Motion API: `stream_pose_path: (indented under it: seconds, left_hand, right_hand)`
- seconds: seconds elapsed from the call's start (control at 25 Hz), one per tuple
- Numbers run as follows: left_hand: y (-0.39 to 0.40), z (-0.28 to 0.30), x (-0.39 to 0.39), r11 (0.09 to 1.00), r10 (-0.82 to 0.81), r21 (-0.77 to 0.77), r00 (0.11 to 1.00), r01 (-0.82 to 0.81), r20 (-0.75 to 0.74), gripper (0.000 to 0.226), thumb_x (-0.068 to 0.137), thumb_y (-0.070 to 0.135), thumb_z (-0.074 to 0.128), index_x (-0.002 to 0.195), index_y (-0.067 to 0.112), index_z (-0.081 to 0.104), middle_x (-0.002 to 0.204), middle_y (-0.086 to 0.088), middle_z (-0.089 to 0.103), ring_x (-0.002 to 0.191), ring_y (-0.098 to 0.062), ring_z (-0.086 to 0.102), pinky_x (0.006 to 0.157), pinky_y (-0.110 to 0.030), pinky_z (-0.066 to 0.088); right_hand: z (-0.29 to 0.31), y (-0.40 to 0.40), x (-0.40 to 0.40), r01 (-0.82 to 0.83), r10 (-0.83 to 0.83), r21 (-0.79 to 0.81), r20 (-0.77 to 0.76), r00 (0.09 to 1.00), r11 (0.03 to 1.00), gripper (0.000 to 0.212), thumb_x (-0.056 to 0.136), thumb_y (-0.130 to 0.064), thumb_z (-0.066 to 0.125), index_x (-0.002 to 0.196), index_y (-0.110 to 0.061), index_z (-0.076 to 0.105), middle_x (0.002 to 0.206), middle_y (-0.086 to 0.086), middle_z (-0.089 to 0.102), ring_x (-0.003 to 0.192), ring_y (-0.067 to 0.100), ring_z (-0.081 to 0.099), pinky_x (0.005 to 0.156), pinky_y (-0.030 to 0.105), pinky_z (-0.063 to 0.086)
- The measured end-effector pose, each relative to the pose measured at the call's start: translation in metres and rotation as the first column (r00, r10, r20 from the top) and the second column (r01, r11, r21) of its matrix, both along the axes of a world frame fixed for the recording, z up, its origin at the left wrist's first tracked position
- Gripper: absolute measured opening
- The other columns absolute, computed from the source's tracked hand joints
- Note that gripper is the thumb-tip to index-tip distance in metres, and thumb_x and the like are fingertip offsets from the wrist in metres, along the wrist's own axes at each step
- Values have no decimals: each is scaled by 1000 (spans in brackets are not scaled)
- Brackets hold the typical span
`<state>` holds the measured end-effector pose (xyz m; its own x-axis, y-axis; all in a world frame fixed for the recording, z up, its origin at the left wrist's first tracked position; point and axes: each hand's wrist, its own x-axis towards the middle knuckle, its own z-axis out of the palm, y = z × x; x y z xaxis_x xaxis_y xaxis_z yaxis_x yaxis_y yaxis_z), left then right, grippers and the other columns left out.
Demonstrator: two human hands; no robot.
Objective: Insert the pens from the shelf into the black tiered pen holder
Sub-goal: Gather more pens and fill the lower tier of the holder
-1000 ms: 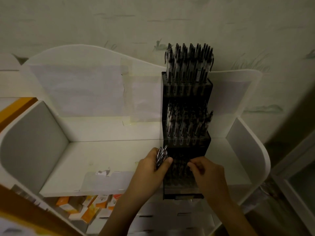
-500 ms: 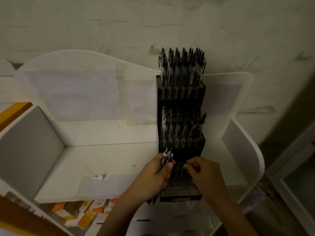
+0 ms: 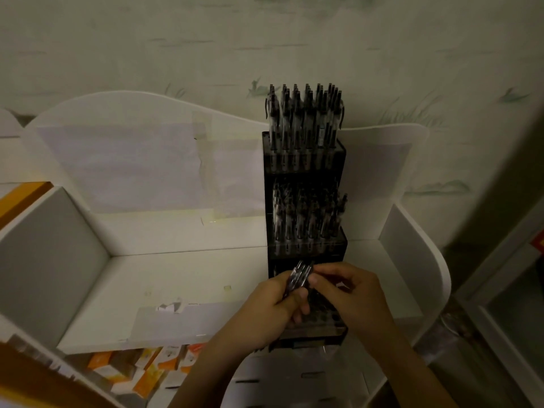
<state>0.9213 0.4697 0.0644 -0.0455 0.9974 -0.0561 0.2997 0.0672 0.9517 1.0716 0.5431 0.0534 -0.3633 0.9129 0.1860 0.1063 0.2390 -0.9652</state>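
Two hands meet over the near, lowest tier of the black tiered pen holder (image 3: 304, 201), which stands on the white shelf (image 3: 182, 278) toward its right side. The left hand (image 3: 273, 307) grips a small bundle of pens (image 3: 300, 276), fingers curled round them. The right hand (image 3: 350, 293) pinches the bundle's top with thumb and fingertips. Both upper tiers are packed with upright pens.
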Motion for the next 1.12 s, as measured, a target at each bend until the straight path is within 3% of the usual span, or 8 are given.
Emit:
stream_pose_path:
  seconds: [0.16,0.28,0.4,0.52,0.68,0.8,0.92,1.12]
  left_hand:
    - [3,2,9,998,12,64,1000,-12,-3,17,101,17,45,96,24,60,77,2,67,68,-9,63,68,-22,53]
    - [6,1,9,991,72,110,997,-72,1,23,102,17,43,114,27,59,85,0,70,76,-13,68,75,-23,55]
    - [6,1,1,982,125,149,989,-113,-76,24,102,21,43,116,35,57,89,-1,70,78,-13,68,76,-22,53]
    - [4,3,-4,983,126,155,979,-101,-161,25,101,28,44,120,40,55,84,1,69,73,-10,67,75,-22,54]
    - [2,4,-5,980,162,168,923,-109,-348,32,99,42,40,129,50,45,72,10,62,69,-5,63,69,-23,53]
    - [2,3,-5,973,202,186,889,-135,-411,38,95,52,35,133,52,39,89,12,67,81,-6,64,75,-32,55]
    - [1,3,-5,967,235,192,889,-170,-394,34,98,45,39,132,47,41,101,8,70,87,-8,65,79,-35,55]
    - [-1,2,-3,967,243,155,908,-201,-341,14,100,36,43,110,37,52,86,0,68,76,-15,64,73,-38,51]
  right_hand:
    - [7,5,8,17,-19,-74,-19,1000,997,13,80,-12,75,85,-24,75,83,-9,74,79,3,68,69,15,51]
    - [26,11,21,110,-145,-176,-202,969,978,8,84,-9,69,89,-14,74,81,4,76,77,20,72,72,27,59]
    - [44,19,39,233,-248,-87,-266,931,969,16,84,-4,69,84,-20,73,76,1,76,72,19,73,68,21,58]
    - [42,17,44,265,-252,158,-99,963,951,20,83,-9,71,86,-29,72,74,-9,75,72,5,71,71,13,54]
    - [15,17,34,233,-284,347,103,953,908,19,83,-13,73,98,-24,73,85,-14,71,84,-6,65,74,4,48]
    - [-5,21,24,199,-297,456,155,942,867,18,81,-8,75,96,-16,75,85,-9,72,78,-7,63,73,-1,44]
    - [-19,24,17,167,-288,474,195,938,865,16,81,-8,75,95,-13,76,85,-6,73,74,-3,63,72,-3,42]
    - [-42,26,10,96,-222,392,290,931,915,13,82,-6,74,93,-13,77,83,-2,74,73,3,66,69,-4,41]
